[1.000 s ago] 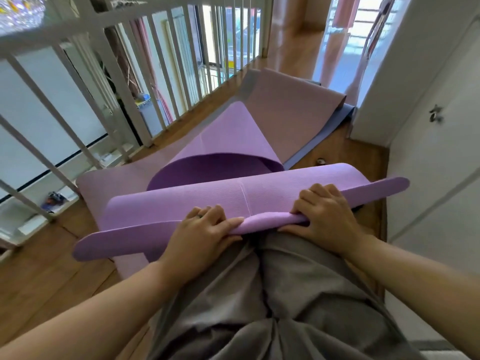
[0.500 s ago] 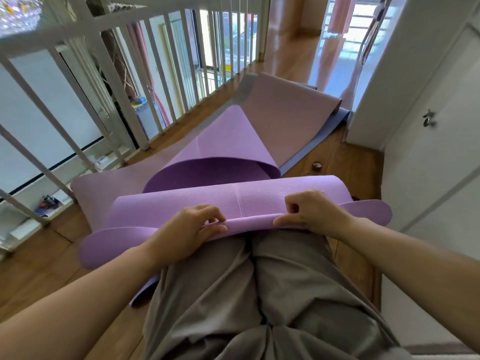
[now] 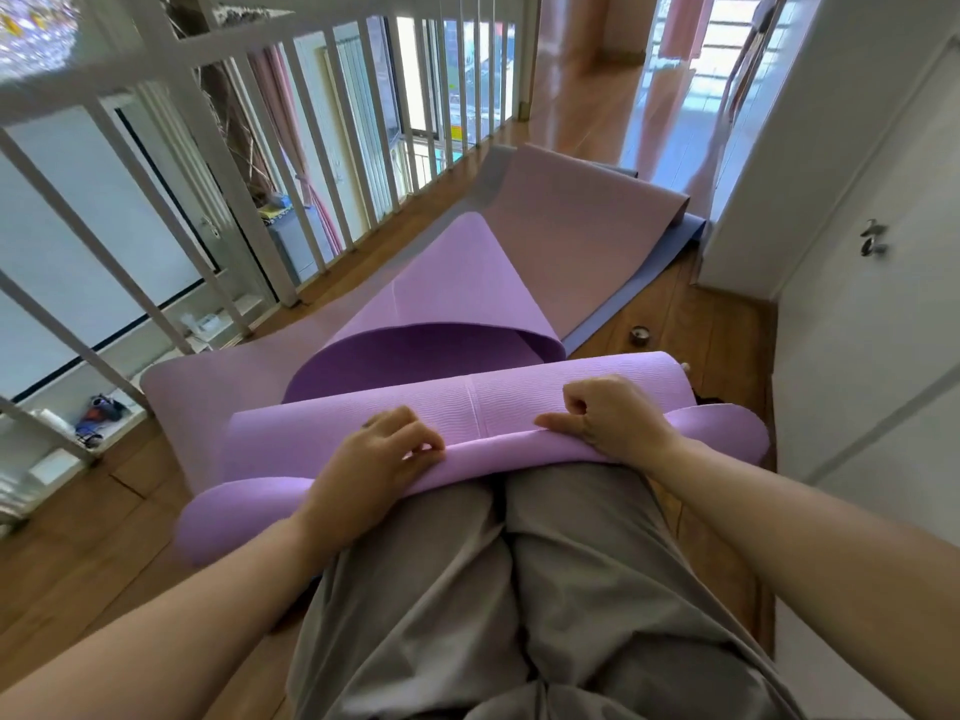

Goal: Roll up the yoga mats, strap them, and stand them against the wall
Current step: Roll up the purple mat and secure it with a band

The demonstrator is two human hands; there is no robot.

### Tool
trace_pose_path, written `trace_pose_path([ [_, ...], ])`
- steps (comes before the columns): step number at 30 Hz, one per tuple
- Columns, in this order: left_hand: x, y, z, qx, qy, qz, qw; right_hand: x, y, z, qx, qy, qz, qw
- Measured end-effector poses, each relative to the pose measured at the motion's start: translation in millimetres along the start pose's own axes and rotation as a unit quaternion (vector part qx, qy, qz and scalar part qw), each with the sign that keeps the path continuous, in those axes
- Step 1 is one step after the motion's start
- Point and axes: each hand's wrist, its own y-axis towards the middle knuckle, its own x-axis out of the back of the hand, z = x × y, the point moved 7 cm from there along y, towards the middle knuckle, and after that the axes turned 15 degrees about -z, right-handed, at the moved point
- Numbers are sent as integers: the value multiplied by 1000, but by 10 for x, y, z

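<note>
A purple yoga mat (image 3: 467,283) lies folded back on itself across my lap, its near end curled into a loose fold (image 3: 483,415). My left hand (image 3: 379,459) pinches the curled near edge, fingers bent over it. My right hand (image 3: 613,418) grips the same edge farther right, thumb stretched along the fold. Under it a pink mat (image 3: 582,220) stretches flat away over the wooden floor, and a blue mat (image 3: 670,246) peeks out beneath its right side.
A white railing (image 3: 249,163) runs along the left. To the right stand a white wall and a door with a handle (image 3: 872,239). A small round object (image 3: 640,335) sits on the floor by the blue mat. My grey trousers (image 3: 519,589) fill the foreground.
Both hands have drawn closer together along the near edge and curled it over. The mat's near ends have slid slightly inward toward me.
</note>
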Motion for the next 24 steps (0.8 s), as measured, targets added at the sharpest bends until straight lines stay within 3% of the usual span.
trace_pose_path([
  [3,57,-42,-100,-112,71,-56,990,8,-17,16,13,64,-54,996],
  [6,94,-32,-178,-161,121,-38,979,81,-87,125,60,67,-109,990],
  [14,110,-102,-374,-135,229,50,963,266,-420,254,220,27,-91,971],
  [24,-10,-20,-380,-118,316,94,937,288,-466,321,169,-79,-158,970],
])
